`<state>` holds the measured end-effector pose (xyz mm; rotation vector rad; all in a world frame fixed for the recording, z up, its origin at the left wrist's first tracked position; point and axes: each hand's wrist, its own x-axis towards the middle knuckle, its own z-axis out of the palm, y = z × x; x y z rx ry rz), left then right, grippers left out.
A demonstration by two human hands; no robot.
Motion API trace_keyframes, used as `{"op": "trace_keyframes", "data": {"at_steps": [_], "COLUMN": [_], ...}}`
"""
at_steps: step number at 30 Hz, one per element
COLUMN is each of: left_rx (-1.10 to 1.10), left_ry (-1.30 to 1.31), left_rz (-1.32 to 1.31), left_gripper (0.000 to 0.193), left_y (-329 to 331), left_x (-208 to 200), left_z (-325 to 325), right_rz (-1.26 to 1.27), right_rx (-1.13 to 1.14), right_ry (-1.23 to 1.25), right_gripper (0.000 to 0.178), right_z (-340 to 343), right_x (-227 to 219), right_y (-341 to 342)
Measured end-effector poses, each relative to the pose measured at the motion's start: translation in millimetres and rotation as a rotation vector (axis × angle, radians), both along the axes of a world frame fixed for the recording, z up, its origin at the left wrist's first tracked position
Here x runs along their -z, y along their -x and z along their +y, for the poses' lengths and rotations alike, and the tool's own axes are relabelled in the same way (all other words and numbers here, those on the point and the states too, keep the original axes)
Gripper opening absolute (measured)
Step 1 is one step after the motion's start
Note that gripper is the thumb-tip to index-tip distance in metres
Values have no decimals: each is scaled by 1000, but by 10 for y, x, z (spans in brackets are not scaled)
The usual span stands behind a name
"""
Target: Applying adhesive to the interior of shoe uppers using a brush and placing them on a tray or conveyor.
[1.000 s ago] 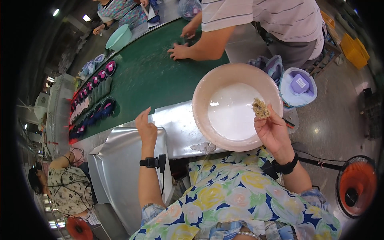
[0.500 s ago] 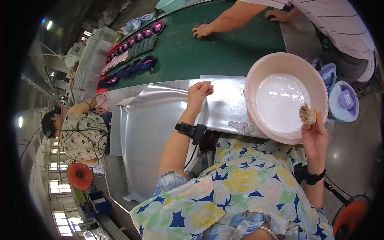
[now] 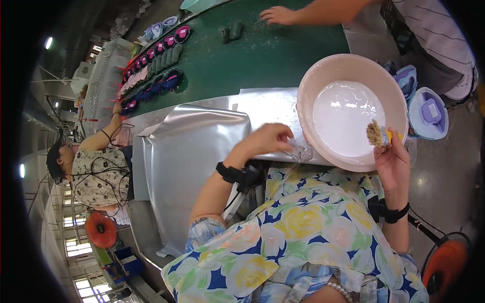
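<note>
In my right hand point(image 3: 392, 160) is a flat paintbrush point(image 3: 376, 134) with a yellow handle; its pale bristles point up over the near right rim of a large pinkish basin point(image 3: 306, 91). White liquid point(image 3: 343, 116) fills the bottom of that basin. Over the metal tabletop point(image 3: 275, 106), left of the basin, my left hand point(image 3: 268, 139) hovers with bent fingers, a gap between thumb and fingertips and nothing visible in them. A crumpled greyish rag point(image 3: 302, 153) lies just beyond its fingertips; whether they touch is hard to tell.
Beyond the metal top runs a green belt point(image 3: 212, 65) carrying rows of shoe parts point(image 3: 151, 76) and two dark green pieces point(image 3: 231, 32). A co-worker's hand point(image 3: 278, 15) is over it. Another person point(image 3: 101, 169) reaches in from the left. Shoe parts point(image 3: 429, 113) sit right of the basin.
My left hand has come down toward the rag, its fingers loosening. The brush has shifted slightly left. Two dark green pieces now lie on the belt, and the person at left has stretched out an arm.
</note>
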<state>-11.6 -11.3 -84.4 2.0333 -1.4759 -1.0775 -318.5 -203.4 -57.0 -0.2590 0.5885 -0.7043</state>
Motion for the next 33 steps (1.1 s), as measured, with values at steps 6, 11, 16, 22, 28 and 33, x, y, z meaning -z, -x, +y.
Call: {"op": "trace_keyframes", "data": {"at_steps": [6, 11, 16, 22, 28, 33], "left_rx": [145, 77, -159, -458, -375, -494], "left_ry": [85, 225, 193, 353, 182, 570], "left_rz": [-261, -397, -428, -474, -559, -823], "left_gripper": [19, 15, 14, 9, 18, 27], "left_y": [473, 164, -20, -175, -207, -195], "left_x": [507, 582, 627, 789, 791, 626], "left_z": [-26, 24, -23, 34, 107, 12], "right_rz": [38, 7, -26, 9, 17, -5], "right_rx": [7, -2, -9, 24, 20, 39], "right_ry": [2, 59, 84, 82, 92, 89], "right_gripper": [22, 22, 20, 14, 14, 14], "right_z": [47, 82, 171, 266, 343, 311], "right_x": [-36, -53, -79, -139, -151, -145], "right_y": [11, 83, 128, 146, 167, 251]}}
